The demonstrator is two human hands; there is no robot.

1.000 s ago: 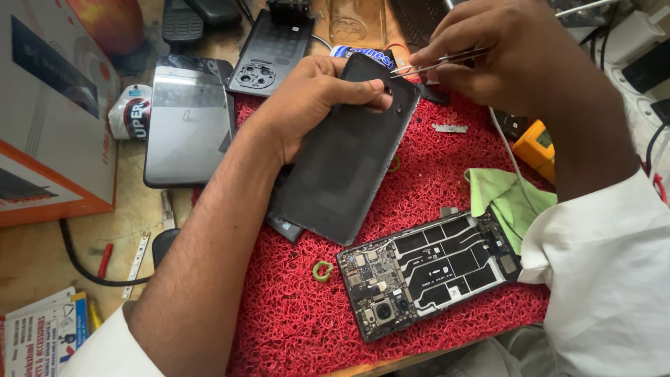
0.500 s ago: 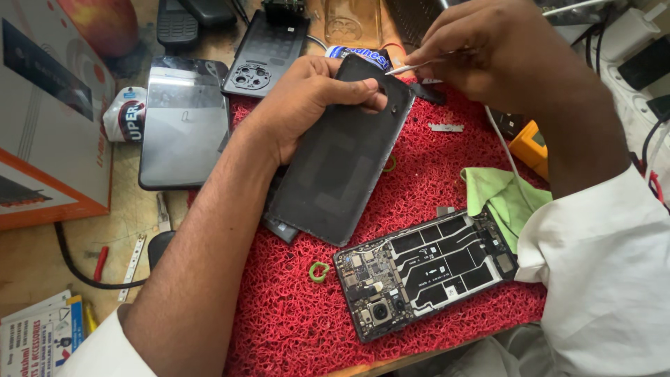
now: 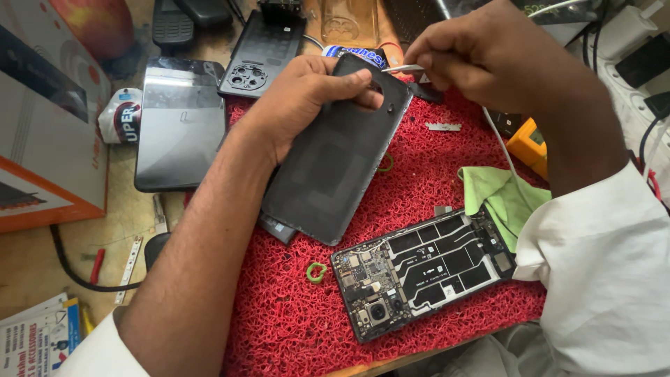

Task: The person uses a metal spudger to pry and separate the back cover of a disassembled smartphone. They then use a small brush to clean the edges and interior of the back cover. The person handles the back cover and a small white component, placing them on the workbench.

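Head view: right hand (image 3: 488,63) fingers pinch thin metal tweezers (image 3: 403,68), their tip at the camera cutout of a black back cover (image 3: 335,160). Left hand (image 3: 300,98) grips that cover's top edge, tilting it over the red mat (image 3: 293,328). An opened phone (image 3: 426,269) lies near the mat's front edge, a green cloth (image 3: 499,195) just beside it.

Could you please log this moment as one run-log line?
left hand: grips black back cover | right hand: holds tweezers at cover | opened phone: on red mat
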